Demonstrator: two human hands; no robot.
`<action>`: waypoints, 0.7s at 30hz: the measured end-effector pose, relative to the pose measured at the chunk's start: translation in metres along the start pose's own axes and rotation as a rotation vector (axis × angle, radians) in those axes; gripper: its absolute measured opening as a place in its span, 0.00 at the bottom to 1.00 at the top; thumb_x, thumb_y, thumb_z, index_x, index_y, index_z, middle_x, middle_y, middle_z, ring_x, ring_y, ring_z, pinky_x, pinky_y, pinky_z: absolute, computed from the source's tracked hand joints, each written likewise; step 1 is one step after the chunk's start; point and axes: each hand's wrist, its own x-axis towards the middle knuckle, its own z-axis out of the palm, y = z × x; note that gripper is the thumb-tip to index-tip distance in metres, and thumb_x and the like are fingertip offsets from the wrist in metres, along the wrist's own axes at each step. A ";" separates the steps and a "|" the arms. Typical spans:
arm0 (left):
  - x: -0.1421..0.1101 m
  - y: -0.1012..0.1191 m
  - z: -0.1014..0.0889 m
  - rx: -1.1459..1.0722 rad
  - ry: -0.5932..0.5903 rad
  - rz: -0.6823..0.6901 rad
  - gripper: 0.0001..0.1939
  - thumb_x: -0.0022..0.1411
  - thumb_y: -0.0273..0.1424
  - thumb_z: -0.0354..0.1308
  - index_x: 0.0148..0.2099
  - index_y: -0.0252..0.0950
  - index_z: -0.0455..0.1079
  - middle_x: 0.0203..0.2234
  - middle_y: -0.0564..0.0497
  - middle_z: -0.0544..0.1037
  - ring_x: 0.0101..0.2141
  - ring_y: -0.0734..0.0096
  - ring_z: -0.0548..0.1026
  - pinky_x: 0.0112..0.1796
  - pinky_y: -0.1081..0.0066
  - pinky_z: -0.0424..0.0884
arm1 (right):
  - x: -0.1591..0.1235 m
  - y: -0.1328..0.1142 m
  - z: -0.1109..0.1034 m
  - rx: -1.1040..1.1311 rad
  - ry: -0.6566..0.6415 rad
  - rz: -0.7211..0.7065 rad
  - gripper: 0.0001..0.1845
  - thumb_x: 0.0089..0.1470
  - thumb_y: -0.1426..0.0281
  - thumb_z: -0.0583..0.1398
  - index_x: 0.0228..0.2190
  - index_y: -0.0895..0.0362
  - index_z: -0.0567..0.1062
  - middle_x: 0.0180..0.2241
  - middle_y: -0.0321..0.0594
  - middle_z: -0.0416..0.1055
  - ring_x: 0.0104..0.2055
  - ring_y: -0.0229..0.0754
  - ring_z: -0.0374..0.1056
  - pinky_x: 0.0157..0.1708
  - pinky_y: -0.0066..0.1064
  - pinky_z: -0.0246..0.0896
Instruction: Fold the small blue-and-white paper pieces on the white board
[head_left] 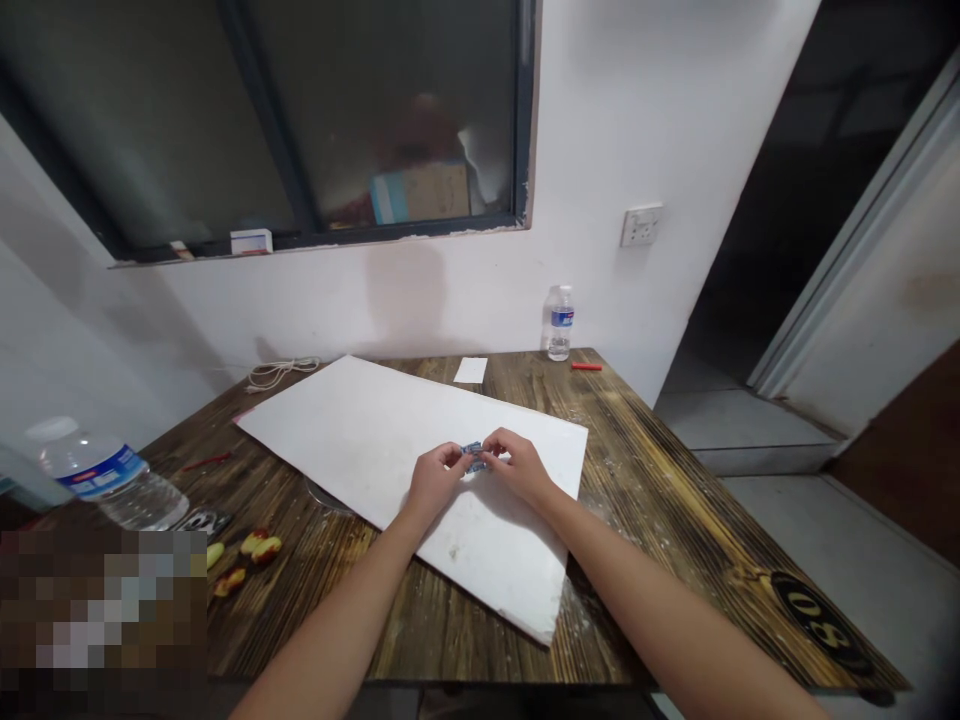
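Note:
Over the white board (352,420), my left hand (439,478) and my right hand (519,465) meet, fingertips close together. Between them is a small blue-and-white patterned piece (472,452), pinched from both sides. Fingers cover part of it, and it is too small for me to tell its kind. Both hands are closed on it, just above or resting on the board; I cannot tell which. The board lies at a slant across the dark wooden table (645,540).
A large water bottle (112,475) leans at the left, near some fruit pieces (261,546). Along the back are a white cable (281,372), a white card (471,370), a small water bottle (559,325) and a red stick-like object (586,366). A wall socket (641,226) sits above.

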 end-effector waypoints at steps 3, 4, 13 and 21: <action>0.000 0.000 0.001 -0.008 0.003 -0.004 0.15 0.54 0.42 0.58 0.26 0.35 0.69 0.20 0.54 0.72 0.25 0.72 0.68 0.28 0.73 0.62 | 0.000 0.000 0.000 0.070 0.014 0.065 0.05 0.51 0.66 0.58 0.27 0.55 0.72 0.27 0.36 0.70 0.31 0.39 0.64 0.30 0.29 0.61; 0.000 0.000 0.001 -0.009 0.005 -0.007 0.15 0.55 0.42 0.58 0.26 0.35 0.69 0.20 0.54 0.72 0.25 0.72 0.68 0.28 0.73 0.62 | 0.001 0.001 0.000 0.092 0.031 0.080 0.06 0.50 0.66 0.58 0.27 0.55 0.72 0.26 0.36 0.70 0.30 0.39 0.65 0.30 0.29 0.61; 0.004 -0.006 -0.001 -0.032 0.101 -0.034 0.17 0.53 0.45 0.57 0.24 0.36 0.66 0.18 0.56 0.69 0.24 0.72 0.67 0.27 0.72 0.65 | 0.006 0.013 -0.001 0.249 0.241 0.270 0.12 0.47 0.59 0.60 0.28 0.55 0.71 0.26 0.38 0.72 0.28 0.40 0.66 0.31 0.32 0.63; 0.005 -0.004 -0.001 -0.021 0.143 -0.058 0.15 0.55 0.42 0.57 0.24 0.36 0.66 0.17 0.56 0.68 0.23 0.74 0.66 0.25 0.74 0.64 | 0.002 0.015 -0.001 0.041 0.121 0.322 0.15 0.46 0.66 0.61 0.38 0.52 0.68 0.24 0.31 0.73 0.25 0.39 0.65 0.28 0.30 0.57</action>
